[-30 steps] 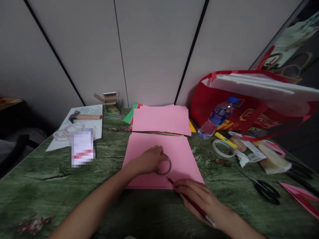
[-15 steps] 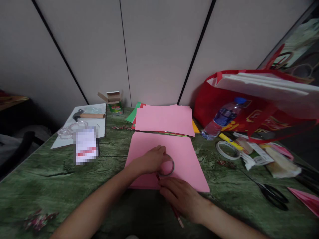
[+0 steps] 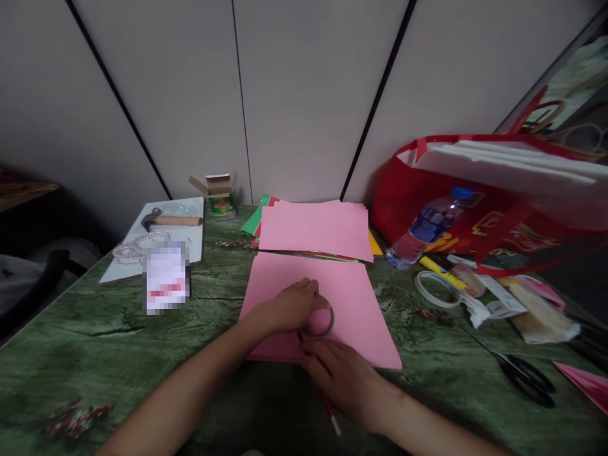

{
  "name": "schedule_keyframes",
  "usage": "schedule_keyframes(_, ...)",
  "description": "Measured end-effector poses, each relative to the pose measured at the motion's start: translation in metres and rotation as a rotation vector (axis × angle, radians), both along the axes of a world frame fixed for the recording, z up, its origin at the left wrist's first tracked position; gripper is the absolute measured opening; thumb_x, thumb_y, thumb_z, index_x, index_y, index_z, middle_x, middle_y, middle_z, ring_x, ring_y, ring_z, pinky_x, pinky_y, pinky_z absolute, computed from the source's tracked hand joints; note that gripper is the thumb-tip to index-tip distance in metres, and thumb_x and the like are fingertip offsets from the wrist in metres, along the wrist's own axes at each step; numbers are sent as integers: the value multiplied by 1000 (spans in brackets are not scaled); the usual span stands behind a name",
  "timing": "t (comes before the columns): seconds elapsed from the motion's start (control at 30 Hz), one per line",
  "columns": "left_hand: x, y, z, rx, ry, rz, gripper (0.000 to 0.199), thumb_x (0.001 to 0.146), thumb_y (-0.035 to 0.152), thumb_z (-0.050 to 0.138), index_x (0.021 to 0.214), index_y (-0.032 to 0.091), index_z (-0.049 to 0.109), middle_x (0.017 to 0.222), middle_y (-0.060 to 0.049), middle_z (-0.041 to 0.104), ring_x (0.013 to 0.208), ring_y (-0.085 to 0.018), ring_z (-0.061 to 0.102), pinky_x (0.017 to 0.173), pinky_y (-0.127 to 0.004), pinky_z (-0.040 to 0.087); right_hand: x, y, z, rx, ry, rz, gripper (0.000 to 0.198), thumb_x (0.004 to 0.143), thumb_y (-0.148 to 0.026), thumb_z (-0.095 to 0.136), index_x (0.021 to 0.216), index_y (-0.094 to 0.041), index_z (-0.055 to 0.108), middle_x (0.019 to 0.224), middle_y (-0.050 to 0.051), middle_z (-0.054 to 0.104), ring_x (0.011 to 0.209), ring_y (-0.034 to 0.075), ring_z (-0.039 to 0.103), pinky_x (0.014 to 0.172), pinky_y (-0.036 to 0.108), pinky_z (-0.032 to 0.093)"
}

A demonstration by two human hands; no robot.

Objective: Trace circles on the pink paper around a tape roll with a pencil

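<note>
A stack of pink paper (image 3: 342, 288) lies in front of me on the green table. On it rests a thin round ring (image 3: 331, 320), perhaps a roll of tape. My left hand (image 3: 295, 305) is closed on the ring's left side, its fingertips curled over the edge. My right hand (image 3: 339, 377) grips a dark red pencil (image 3: 329, 405), closed around it near the tip. The tip is at the ring's lower left edge, partly hidden by the fingers, and the pencil's back end points toward me.
More pink sheets (image 3: 316, 228) lie behind. At right are a water bottle (image 3: 425, 225), red bag (image 3: 403, 183), tape roll (image 3: 434, 285), yellow marker (image 3: 441, 272) and black scissors (image 3: 522, 377). At left, a hammer (image 3: 178, 220) rests on a white board (image 3: 197, 244) near a small box (image 3: 222, 206).
The pencil's back end has swung a little to the left, and my right hand has shifted slightly left with it. My left hand stays on the ring.
</note>
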State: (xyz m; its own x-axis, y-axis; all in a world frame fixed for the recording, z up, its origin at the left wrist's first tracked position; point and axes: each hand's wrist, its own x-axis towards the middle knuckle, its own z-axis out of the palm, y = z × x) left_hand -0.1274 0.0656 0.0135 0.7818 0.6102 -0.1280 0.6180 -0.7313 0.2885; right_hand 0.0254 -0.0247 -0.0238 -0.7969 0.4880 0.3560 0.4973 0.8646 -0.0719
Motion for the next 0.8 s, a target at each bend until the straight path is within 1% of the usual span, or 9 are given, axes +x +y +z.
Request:
schedule_keyframes(0.13, 0, -2, -1, 35, 8, 18, 33, 78, 6, 54, 106, 21, 60, 103, -7, 53, 91, -20, 50, 82, -30, 41, 19, -6, 14, -169, 65, 8, 19, 86, -10, 47, 100, -18, 57, 96, 9, 66, 86, 18, 64, 73, 29, 53)
schedule_keyframes(0.23, 1, -5, -2, 31, -7, 9, 24, 80, 10, 55, 100, 22, 61, 99, -7, 53, 91, -21, 50, 82, -31, 41, 39, 3, 35, -288, 269, -20, 17, 86, -14, 47, 99, -20, 56, 93, 7, 66, 86, 17, 64, 73, 28, 53)
schedule_keyframes(0.3, 3, -8, -2, 26, -36, 9, 21, 83, 11, 50, 98, 22, 61, 98, -7, 54, 92, -21, 50, 83, -32, 40, 51, 16, 51, -304, 487, -102, 11, 88, -16, 46, 92, -21, 54, 86, 6, 65, 81, 17, 64, 71, 29, 53)
schedule_keyframes(0.37, 5, -13, -2, 39, -47, 24, 25, 85, 6, 42, 98, 20, 59, 99, -8, 55, 92, -20, 50, 84, -32, 40, 60, 36, 65, -279, 663, -213, 6, 88, -19, 48, 88, -21, 53, 83, 5, 63, 80, 17, 63, 73, 30, 52)
schedule_keyframes(0.43, 7, -18, 0, 59, -32, 38, 26, 84, 2, 39, 95, 16, 57, 99, -9, 56, 91, -21, 51, 82, -32, 40, 60, 59, 75, -299, 766, -358, 7, 90, -24, 48, 90, -20, 54, 83, 4, 62, 75, 16, 63, 69, 29, 51)
schedule_keyframes(0.5, 10, -24, 3, 72, -15, 37, 22, 83, 1, 39, 91, 15, 55, 97, -9, 58, 88, -21, 51, 78, -32, 41, 52, 84, 78, -393, 812, -381, 14, 90, -31, 48, 95, -18, 54, 80, 4, 62, 70, 15, 63, 64, 28, 52)
schedule_keyframes(0.63, 15, -31, 2, 162, 6, -21, 17, 82, 3, 42, 87, 15, 53, 90, -9, 59, 84, -21, 51, 76, -32, 40, 17, 120, 67, -554, 744, -289, 19, 90, -31, 48, 101, -16, 55, 78, 3, 64, 71, 16, 64, 68, 30, 52)
schedule_keyframes(0.73, 15, -33, -6, 248, 36, -75, 19, 80, 3, 44, 92, 15, 53, 90, -11, 59, 94, -26, 50, 80, -37, 40, -10, 130, 56, -704, 540, -170, 15, 89, -22, 46, 97, -16, 57, 76, 3, 65, 71, 15, 63, 67, 29, 51)
schedule_keyframes(0.8, 15, -34, -13, 255, 58, -69, 20, 80, 5, 45, 95, 15, 53, 92, -12, 58, 99, -30, 49, 82, -41, 40, -23, 133, 51, -751, 430, -101, 14, 89, -18, 46, 93, -15, 59, 74, 2, 66, 69, 14, 62, 66, 27, 49)
